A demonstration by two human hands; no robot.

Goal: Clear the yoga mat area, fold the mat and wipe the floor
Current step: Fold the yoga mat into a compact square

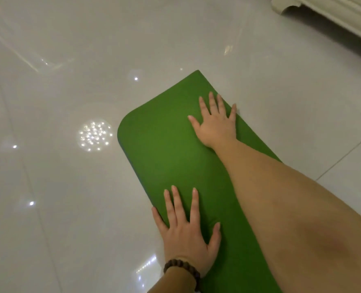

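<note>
A green yoga mat [164,151] lies on the glossy white tiled floor [59,197], running from the lower right up toward the middle, with rounded corners at its far end. My right hand [214,121] rests flat on the mat near its right edge, fingers spread, the little finger at the edge. My left hand [187,231] lies flat on the mat's near left edge, fingers apart, the thumb out to the right. A dark beaded bracelet [181,269] circles my left wrist. Neither hand holds anything. My right forearm hides part of the mat.
A cream-white piece of furniture with a curved base [323,15] stands at the top right corner. Ceiling lights reflect off the floor at left [95,134]. A grout line [344,153] crosses the tiles to the right of the mat.
</note>
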